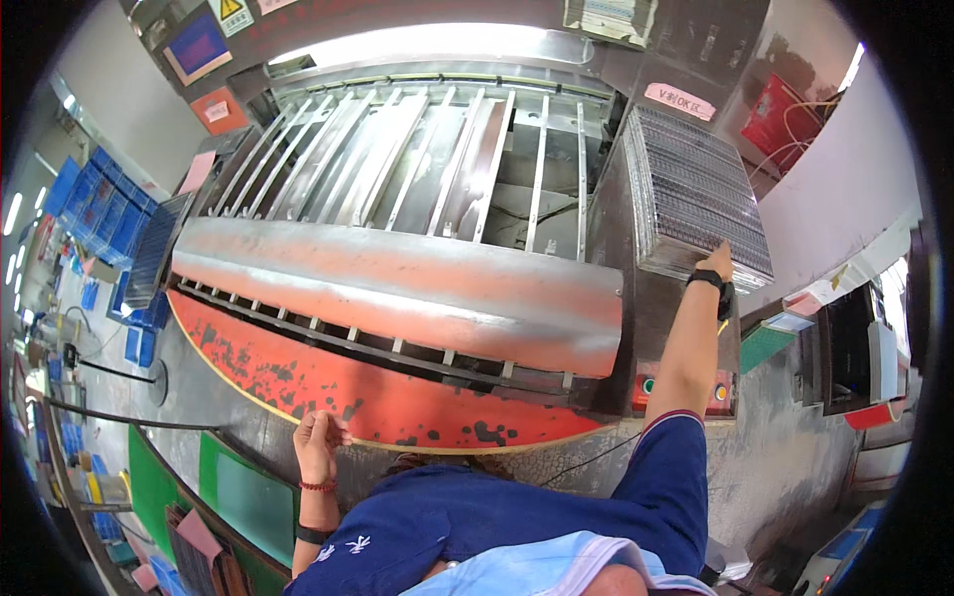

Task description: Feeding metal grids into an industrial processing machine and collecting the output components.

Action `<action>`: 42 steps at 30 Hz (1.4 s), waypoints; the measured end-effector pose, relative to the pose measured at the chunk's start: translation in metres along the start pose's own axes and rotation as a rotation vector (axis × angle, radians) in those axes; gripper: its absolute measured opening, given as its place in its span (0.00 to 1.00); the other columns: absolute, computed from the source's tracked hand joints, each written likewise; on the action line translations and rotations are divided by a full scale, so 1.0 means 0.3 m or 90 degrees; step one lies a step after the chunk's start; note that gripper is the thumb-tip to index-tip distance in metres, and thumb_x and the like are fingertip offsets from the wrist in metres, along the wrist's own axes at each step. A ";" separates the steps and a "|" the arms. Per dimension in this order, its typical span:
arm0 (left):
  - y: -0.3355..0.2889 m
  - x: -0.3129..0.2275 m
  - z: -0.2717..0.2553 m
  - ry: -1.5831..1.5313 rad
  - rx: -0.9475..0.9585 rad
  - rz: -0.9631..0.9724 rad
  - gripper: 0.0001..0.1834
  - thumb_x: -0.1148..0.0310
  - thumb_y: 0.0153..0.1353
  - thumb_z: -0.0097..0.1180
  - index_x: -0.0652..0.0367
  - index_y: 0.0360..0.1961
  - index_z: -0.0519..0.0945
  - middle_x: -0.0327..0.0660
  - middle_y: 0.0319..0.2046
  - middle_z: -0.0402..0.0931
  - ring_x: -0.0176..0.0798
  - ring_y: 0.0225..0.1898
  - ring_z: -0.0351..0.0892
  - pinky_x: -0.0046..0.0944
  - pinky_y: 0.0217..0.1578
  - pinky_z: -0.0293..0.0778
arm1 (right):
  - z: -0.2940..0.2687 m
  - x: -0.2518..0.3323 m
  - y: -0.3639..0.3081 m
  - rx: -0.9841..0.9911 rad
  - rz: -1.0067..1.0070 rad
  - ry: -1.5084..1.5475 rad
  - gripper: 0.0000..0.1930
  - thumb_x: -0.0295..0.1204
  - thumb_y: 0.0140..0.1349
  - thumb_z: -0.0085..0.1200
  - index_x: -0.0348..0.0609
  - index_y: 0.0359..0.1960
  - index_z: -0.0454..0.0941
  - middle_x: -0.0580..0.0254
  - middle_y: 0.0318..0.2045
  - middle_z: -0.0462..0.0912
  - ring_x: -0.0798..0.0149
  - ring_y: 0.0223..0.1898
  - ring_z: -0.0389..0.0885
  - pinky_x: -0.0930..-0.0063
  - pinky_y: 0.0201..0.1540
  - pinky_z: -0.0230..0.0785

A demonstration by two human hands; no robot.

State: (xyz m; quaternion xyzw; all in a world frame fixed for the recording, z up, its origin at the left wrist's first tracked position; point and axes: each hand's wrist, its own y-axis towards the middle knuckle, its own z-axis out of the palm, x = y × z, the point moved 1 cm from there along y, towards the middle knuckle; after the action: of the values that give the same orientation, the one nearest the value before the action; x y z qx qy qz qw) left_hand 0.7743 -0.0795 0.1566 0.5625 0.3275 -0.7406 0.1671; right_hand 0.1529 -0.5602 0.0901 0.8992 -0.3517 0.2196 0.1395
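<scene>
My right hand (pixel 717 262), with a black band at the wrist, reaches to the near edge of a tall stack of thin grey slotted panels (pixel 691 169). Its fingers close on the edge of a panel there; the fingertips are partly hidden. Off to the left, my left hand (pixel 320 443) hangs over the rim of the red curved table edge (pixel 397 402). The fingers are curled in and nothing shows in them. Between the hands lies a machine with a worn orange and silver front roll cover (pixel 397 293) and metal slats (pixel 397 164) behind it.
A control box with coloured buttons (pixel 686 393) sits below my right forearm. Green boards (pixel 238 497) lean in a rack at lower left. Blue crates (pixel 104 204) stand at far left. A pink label (pixel 680 101) is fixed behind the panel stack.
</scene>
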 end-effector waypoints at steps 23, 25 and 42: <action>0.173 -0.138 -1.165 -0.171 -0.290 0.105 0.11 0.64 0.63 0.46 0.59 0.29 0.73 0.40 0.24 0.77 0.32 0.21 0.76 0.30 0.23 0.74 | -0.498 0.625 -1.634 -0.163 -0.329 0.669 0.15 0.33 0.60 0.45 0.34 0.42 0.75 0.56 0.34 0.76 0.63 0.35 0.72 0.74 0.39 0.65; 0.216 -0.148 -1.344 -0.183 -0.308 0.108 0.11 0.64 0.62 0.46 0.59 0.29 0.74 0.39 0.23 0.77 0.32 0.21 0.76 0.30 0.23 0.74 | -0.456 0.750 -1.921 -0.063 -0.406 0.648 0.15 0.34 0.61 0.45 0.36 0.42 0.75 0.58 0.34 0.76 0.64 0.35 0.73 0.73 0.39 0.66; 0.591 -0.348 -2.069 -0.109 -0.374 0.140 0.11 0.63 0.61 0.48 0.59 0.32 0.76 0.39 0.30 0.77 0.31 0.28 0.76 0.31 0.26 0.73 | 0.017 1.560 -3.155 0.820 -0.521 0.651 0.05 0.23 0.61 0.45 0.36 0.30 0.72 0.64 0.26 0.73 0.75 0.25 0.68 0.83 0.29 0.61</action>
State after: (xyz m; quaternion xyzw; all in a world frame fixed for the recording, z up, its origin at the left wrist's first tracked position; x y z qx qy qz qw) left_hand 1.3653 0.1963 0.1075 0.4581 0.4492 -0.6366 0.4279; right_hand 1.1183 -0.1544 0.2253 0.6511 0.2892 0.6774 -0.1831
